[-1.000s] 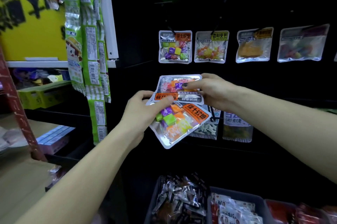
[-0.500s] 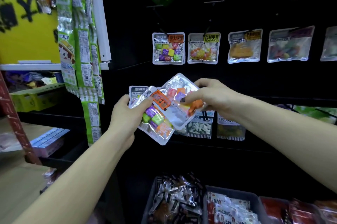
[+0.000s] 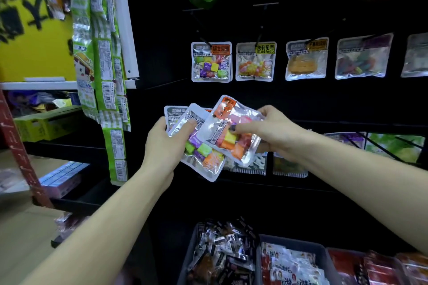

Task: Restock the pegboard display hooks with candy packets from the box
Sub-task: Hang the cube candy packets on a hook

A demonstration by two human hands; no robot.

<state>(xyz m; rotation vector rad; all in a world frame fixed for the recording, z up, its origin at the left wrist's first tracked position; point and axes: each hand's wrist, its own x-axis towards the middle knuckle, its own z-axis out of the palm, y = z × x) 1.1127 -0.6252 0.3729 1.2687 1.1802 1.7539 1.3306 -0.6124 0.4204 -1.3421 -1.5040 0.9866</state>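
Two bare hands work in front of a black pegboard wall (image 3: 301, 104), matte and dark, with thin black hooks sticking out of it. We see a row of flat, glossy, clear-fronted packets hanging there; the leftmost, a hanging cube-candy packet (image 3: 211, 61), shows bright square sweets under an orange label. Beside it hangs a jelly-bean packet (image 3: 255, 61) with a yellow label.

Our left hand (image 3: 162, 145) grips a fanned stack of packets (image 3: 199, 152), thumb pressed across the silvery fronts, fingers curled behind. Our right hand (image 3: 275, 131) pinches the top packet (image 3: 231, 129), tilted, with its orange header pointing up and left; it overlaps the stack. Both are crinkly foil-edged pouches filled with purple, green, orange and yellow cubes, held below the hanging row and apart from any hook.

Low down, grey plastic bins (image 3: 291, 242) hold heaps of small shiny wrappers. At left hang long green snack strips (image 3: 102, 71) against a yellow sign (image 3: 34, 29), with a red ladder rail (image 3: 18, 145) leaning across.
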